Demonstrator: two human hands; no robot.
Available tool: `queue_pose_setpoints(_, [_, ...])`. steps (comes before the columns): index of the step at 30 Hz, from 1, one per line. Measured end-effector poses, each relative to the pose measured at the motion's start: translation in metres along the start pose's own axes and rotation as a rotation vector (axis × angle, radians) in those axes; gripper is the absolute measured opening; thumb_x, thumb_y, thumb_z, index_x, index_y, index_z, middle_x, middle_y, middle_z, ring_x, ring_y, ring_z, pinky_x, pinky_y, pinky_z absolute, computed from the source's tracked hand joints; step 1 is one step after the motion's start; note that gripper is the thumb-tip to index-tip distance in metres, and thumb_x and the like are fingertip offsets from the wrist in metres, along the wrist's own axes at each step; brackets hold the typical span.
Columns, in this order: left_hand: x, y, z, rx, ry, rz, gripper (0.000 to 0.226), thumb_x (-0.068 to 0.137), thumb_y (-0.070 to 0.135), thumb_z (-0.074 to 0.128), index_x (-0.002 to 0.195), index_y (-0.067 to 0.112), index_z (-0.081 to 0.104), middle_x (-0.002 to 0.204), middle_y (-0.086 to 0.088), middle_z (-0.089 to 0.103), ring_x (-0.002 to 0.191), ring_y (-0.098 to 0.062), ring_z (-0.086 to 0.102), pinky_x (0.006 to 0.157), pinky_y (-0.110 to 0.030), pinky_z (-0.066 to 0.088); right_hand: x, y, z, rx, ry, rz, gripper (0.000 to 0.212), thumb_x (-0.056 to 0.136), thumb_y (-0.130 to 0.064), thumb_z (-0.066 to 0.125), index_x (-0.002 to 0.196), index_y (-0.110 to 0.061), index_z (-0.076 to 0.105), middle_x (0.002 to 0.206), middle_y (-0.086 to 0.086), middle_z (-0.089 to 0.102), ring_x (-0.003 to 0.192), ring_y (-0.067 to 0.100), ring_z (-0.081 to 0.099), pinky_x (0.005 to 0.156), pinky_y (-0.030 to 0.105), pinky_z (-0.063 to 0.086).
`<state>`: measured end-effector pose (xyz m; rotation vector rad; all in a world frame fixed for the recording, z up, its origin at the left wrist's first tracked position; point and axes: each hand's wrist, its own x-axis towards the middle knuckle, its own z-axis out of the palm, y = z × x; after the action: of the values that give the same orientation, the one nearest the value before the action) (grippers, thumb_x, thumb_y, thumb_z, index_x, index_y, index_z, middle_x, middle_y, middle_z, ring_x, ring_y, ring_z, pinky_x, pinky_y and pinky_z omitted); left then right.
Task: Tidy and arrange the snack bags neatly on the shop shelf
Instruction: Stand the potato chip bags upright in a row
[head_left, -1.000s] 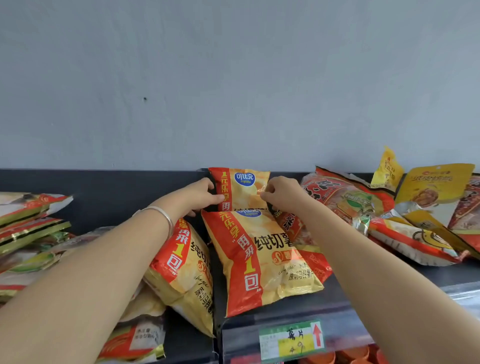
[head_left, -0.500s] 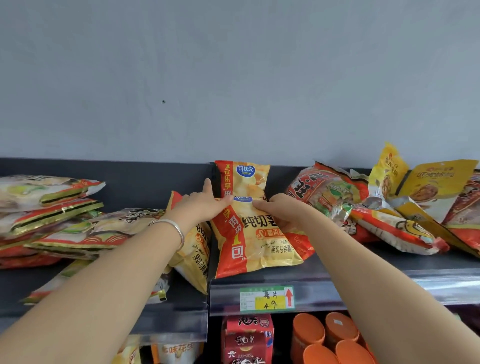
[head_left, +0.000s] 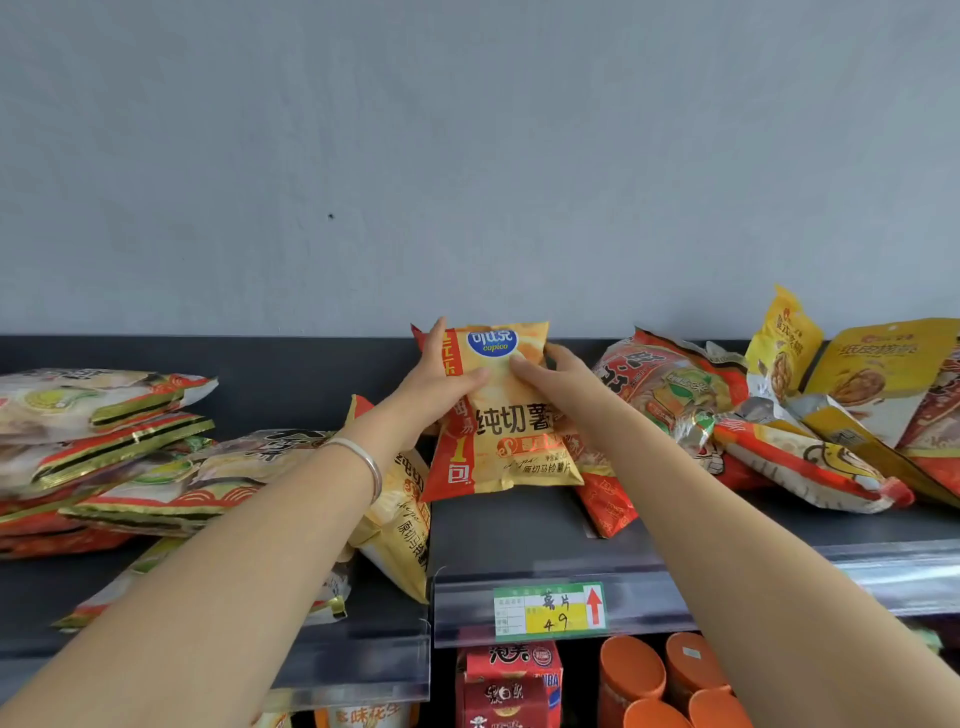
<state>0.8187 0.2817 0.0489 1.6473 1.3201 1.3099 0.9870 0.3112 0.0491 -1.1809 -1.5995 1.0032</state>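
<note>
A yellow-and-red chip bag (head_left: 511, 431) stands tilted back on the dark shelf (head_left: 498, 535), near the middle. My left hand (head_left: 441, 371) grips its upper left edge, thumb on the front. My right hand (head_left: 553, 371) holds the upper right edge, thumb on the front too. A second chip bag of the same kind (head_left: 400, 519) leans against my left wrist at the gap between the two shelf sections. Another red-and-yellow packet (head_left: 605, 501) lies partly under my right forearm.
Flat snack bags (head_left: 98, 426) are stacked at the left. A jumbled pile of red and yellow bags (head_left: 769, 415) fills the right. A price label (head_left: 550, 608) sits on the shelf's front rail. Orange lids (head_left: 660, 680) and a red box (head_left: 511, 680) stand on the shelf below.
The front chip bag has been lifted from lying flat to standing upright against the back. Both hands moved up to grip its top. The view has tilted down, showing the lower shelf.
</note>
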Motion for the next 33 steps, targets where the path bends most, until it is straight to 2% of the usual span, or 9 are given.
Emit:
queue_pose_setpoints(4, [0.006,-0.017,0.006,0.065,0.082,0.149,0.085,0.092,0.02,0.058,0.149,0.035,-0.004,0.143,0.004,0.037,0.119,-0.011,0.044,0.095,-0.033,0.044,0.005,0.015,0.0,0.077,-0.111,-0.154,0.09,0.074,-0.021,0.082,0.143,-0.029,0.025,0.124,0.003,0.062,0.102,0.022,0.068,0.085,0.047,0.056])
queue_pose_setpoints(7, [0.015,-0.026,0.015,0.11,0.142,0.166,0.08,0.093,0.019,0.056,0.149,0.036,0.002,0.144,-0.004,0.033,0.129,-0.019,0.041,0.103,-0.039,0.04,0.012,0.027,0.003,0.037,-0.04,-0.256,0.1,0.076,-0.015,0.08,0.148,-0.032,0.013,0.131,-0.002,0.055,0.111,0.019,0.063,0.091,0.044,0.054])
queue_pose_setpoints(12, [0.018,-0.039,0.016,0.36,-0.078,0.071,0.101,0.083,0.024,0.07,0.148,0.038,-0.007,0.147,-0.011,0.013,0.133,-0.026,0.032,0.107,-0.034,0.03,0.019,0.054,0.011,-0.094,-0.017,-0.226,0.119,0.076,-0.022,0.079,0.15,-0.035,-0.013,0.136,-0.011,0.046,0.124,0.014,0.05,0.101,0.036,0.046])
queue_pose_setpoints(17, [0.023,-0.041,0.017,0.377,0.037,0.167,0.103,0.081,0.02,0.072,0.149,0.035,-0.004,0.145,-0.011,0.013,0.129,-0.025,0.036,0.099,-0.025,0.033,0.035,0.056,0.012,-0.142,0.015,-0.245,0.121,0.066,-0.041,0.081,0.148,-0.045,-0.008,0.134,-0.014,0.051,0.121,0.016,0.055,0.101,0.045,0.047])
queue_pose_setpoints(21, [0.024,-0.044,0.018,0.448,0.015,0.141,0.103,0.084,0.027,0.069,0.148,0.037,-0.011,0.145,-0.013,0.012,0.126,-0.027,0.04,0.1,-0.03,0.037,0.035,0.052,0.013,-0.254,0.045,-0.224,0.11,0.074,-0.034,0.079,0.151,-0.034,0.0,0.131,-0.004,0.055,0.116,0.018,0.057,0.097,0.044,0.05])
queue_pose_setpoints(23, [0.024,-0.042,0.017,0.464,0.019,0.128,0.103,0.083,0.032,0.069,0.147,0.037,-0.011,0.147,-0.013,0.011,0.127,-0.029,0.038,0.103,-0.033,0.036,0.032,0.05,0.014,-0.316,0.106,-0.214,0.104,0.07,-0.041,0.079,0.149,-0.031,0.011,0.129,0.001,0.055,0.114,0.02,0.056,0.094,0.041,0.051])
queue_pose_setpoints(26, [0.025,-0.041,0.008,0.489,0.105,0.138,0.094,0.085,0.042,0.063,0.148,0.037,-0.006,0.15,-0.009,0.01,0.133,-0.031,0.034,0.107,-0.042,0.037,0.021,0.044,0.014,-0.466,0.225,-0.24,0.096,0.072,-0.045,0.074,0.148,-0.027,0.019,0.136,0.007,0.041,0.119,0.024,0.047,0.095,0.036,0.045])
queue_pose_setpoints(30, [0.016,-0.036,-0.015,0.635,0.295,0.108,0.072,0.093,0.044,0.051,0.149,0.029,0.009,0.151,-0.011,0.019,0.134,-0.034,0.033,0.101,-0.046,0.038,0.001,0.031,0.017,-0.736,0.456,-0.378,0.056,0.086,-0.033,0.062,0.136,-0.017,0.044,0.131,0.009,0.042,0.121,0.034,0.04,0.097,0.038,0.037])
queue_pose_setpoints(33, [0.001,-0.036,-0.03,0.831,0.287,-0.006,0.069,0.091,0.045,0.053,0.147,0.027,0.019,0.149,-0.011,0.023,0.132,-0.036,0.033,0.098,-0.048,0.039,-0.007,0.024,0.027,-0.808,0.463,-0.442,0.034,0.088,-0.027,0.057,0.12,-0.015,0.058,0.12,0.007,0.049,0.111,0.03,0.044,0.087,0.035,0.04])
